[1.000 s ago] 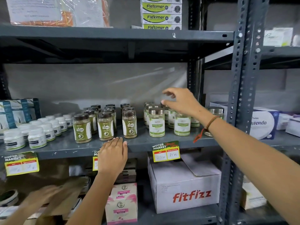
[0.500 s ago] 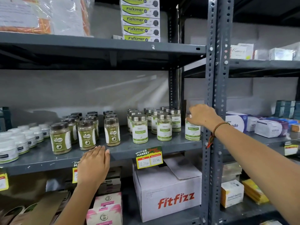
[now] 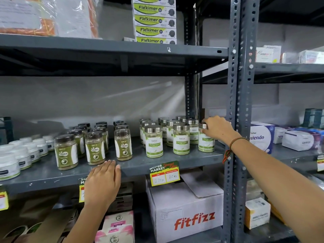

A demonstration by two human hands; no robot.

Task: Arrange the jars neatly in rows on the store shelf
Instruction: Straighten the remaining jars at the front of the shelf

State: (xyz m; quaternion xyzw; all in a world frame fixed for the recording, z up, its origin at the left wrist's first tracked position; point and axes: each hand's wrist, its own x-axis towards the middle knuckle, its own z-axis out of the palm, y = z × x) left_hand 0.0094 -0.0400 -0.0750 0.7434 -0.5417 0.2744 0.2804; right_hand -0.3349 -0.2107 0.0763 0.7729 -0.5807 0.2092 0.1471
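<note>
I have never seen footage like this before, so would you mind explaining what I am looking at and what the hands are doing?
There is no machine here: a person wears a camera on the head, so the one picture looks forward and down at their own two hands. They face a grey metal shelf in a store. On it stand white tubs, brown-lidded jars and silver-lidded jars in rows. The right hand grips the lid of the rightmost silver-lidded jar, by the upright post. The left hand lies flat on the shelf's front edge, holding nothing.
</note>
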